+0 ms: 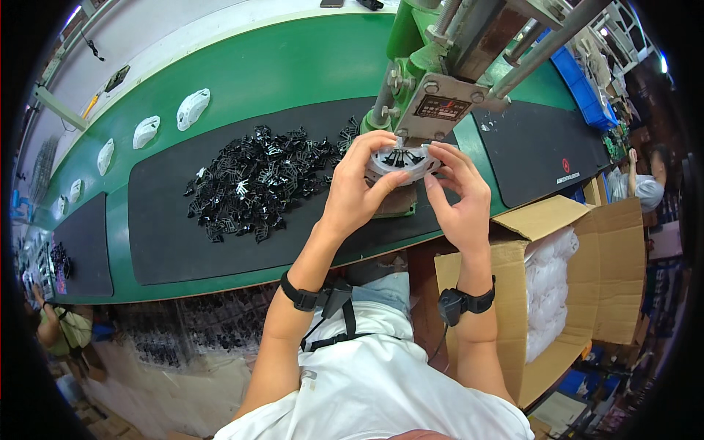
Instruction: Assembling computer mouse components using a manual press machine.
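Beneath the head of a green arbor-type press (434, 103), a white oval plastic shell (405, 170) with black plastic parts (402, 157) seated inside is held in both hands. My left hand (358, 180) grips its left side, thumb along the near edge and fingers over the far rim. On the right side, my right hand (463, 192) has its fingertips at the rim and its thumb close to the near edge. The press head hides part of the shell's far side. Whether the shell rests on the press base cannot be made out.
A heap of small black plastic clips (264, 180) lies on a black mat (165, 220) to the left. Several white shells (193, 110) stand along the green table (293, 66). At right is an open cardboard box (488, 323) of white parts (546, 293). Other people work at both sides.
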Tool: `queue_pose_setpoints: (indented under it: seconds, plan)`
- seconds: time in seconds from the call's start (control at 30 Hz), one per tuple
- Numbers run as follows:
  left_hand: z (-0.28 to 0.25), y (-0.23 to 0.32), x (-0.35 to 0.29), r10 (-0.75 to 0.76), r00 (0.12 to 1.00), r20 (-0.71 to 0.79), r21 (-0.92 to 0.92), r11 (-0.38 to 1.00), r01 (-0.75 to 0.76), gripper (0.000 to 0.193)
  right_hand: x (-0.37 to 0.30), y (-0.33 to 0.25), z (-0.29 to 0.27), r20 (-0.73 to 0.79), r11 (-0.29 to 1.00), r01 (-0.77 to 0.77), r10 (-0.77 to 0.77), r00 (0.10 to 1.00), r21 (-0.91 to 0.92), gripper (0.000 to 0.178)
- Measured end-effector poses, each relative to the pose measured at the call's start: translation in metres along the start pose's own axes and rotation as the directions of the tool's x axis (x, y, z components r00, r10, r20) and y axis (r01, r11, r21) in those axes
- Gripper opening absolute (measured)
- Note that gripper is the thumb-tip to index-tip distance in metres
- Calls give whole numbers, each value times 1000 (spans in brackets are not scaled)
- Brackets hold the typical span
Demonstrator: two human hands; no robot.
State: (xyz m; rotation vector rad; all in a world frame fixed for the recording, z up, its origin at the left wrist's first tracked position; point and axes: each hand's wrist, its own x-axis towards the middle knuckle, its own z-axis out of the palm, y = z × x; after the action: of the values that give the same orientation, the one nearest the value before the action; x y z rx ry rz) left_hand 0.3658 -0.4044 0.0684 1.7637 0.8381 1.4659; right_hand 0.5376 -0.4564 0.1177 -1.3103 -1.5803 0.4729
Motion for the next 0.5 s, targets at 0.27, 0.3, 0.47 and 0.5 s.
queue_pose_setpoints:
  seconds: [0.27, 0.3, 0.47, 0.5]
  plan:
    - [2, -2, -2, -151, 987, 47, -151, 976, 156, 48, 21, -31, -40, -305, 962, -39, -47, 951, -272, 30]
    - [3, -5, -2, -158, 984, 81, -193, 966, 171, 48, 32, -37, -50, -376, 977, 70, -144, 915, -203, 30]
    - [3, -8, -4, -154, 987, 41, -314, 936, 159, 48, 102, -80, -65, -293, 900, 384, -318, 901, 204, 44]
    - [3, -9, -5, -134, 990, 37, -280, 950, 139, 49, 106, -95, -61, -233, 858, 397, -334, 913, 326, 52]
